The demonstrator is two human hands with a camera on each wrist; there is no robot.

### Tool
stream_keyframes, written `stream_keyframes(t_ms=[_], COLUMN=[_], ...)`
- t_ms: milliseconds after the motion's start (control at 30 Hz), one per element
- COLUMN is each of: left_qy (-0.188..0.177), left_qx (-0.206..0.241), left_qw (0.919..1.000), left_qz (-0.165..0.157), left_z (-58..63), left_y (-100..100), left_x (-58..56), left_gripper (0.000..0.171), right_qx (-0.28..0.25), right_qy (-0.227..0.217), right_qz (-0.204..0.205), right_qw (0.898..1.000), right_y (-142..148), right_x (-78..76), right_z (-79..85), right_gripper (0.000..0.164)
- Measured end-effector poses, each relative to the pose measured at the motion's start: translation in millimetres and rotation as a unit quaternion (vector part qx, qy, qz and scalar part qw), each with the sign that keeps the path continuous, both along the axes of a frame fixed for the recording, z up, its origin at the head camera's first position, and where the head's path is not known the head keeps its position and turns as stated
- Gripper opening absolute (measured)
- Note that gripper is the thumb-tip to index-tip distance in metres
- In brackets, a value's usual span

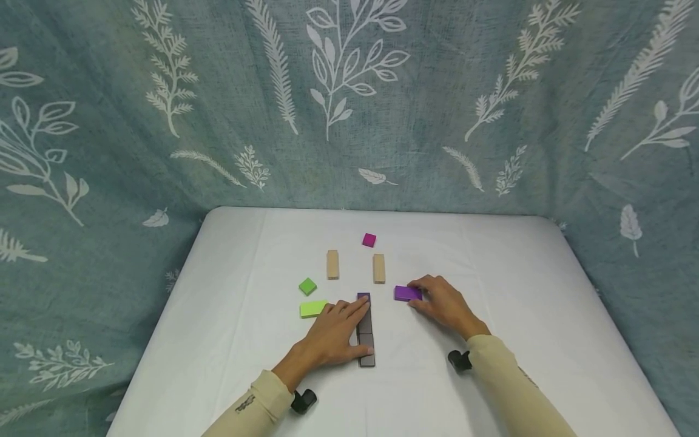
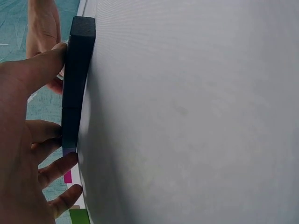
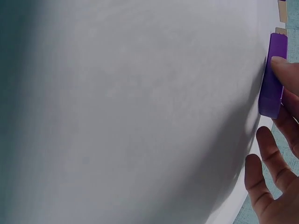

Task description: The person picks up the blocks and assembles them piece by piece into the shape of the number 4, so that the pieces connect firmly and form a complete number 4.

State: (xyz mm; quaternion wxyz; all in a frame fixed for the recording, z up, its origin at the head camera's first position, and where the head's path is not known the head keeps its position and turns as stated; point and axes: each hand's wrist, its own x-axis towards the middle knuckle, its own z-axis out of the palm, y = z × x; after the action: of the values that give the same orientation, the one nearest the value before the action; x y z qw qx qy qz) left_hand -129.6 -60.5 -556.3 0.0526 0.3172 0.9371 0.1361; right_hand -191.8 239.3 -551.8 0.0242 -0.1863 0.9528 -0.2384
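Beside the grey row (image 1: 365,325) on the counter (image 1: 491,261), the left hand (image 1: 334,331) lies spread, fingers and thumb touching it; light, even pressure should keep it straight. Well apart, to its right, the right hand (image 1: 443,301) pinches the purple block (image 1: 404,294) by its right end, leaving the left end free. I'd keep that block level and low, minding the wood block (image 1: 379,269) nearby. Most room lies rightward, toward the counter's edge; the lime block (image 1: 310,310) crowds the left hand.
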Motion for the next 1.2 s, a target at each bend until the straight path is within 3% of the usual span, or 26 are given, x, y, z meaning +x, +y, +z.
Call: stream_keyframes(t_ms=[1200], left_qy=[0.006], left_qx=[-0.015], left_qw=[0.9999], left_qz=[0.0], left_z=[-2.3], left_y=[-0.2], left_x=[-2.2], left_gripper=[0.093], right_qx=[-0.021], right_qy=[0.018], right_qz=[0.056], right_qw=[0.998], right_y=[-35.5], right_x=[3.4], right_z=[7.5], right_gripper=[0.037])
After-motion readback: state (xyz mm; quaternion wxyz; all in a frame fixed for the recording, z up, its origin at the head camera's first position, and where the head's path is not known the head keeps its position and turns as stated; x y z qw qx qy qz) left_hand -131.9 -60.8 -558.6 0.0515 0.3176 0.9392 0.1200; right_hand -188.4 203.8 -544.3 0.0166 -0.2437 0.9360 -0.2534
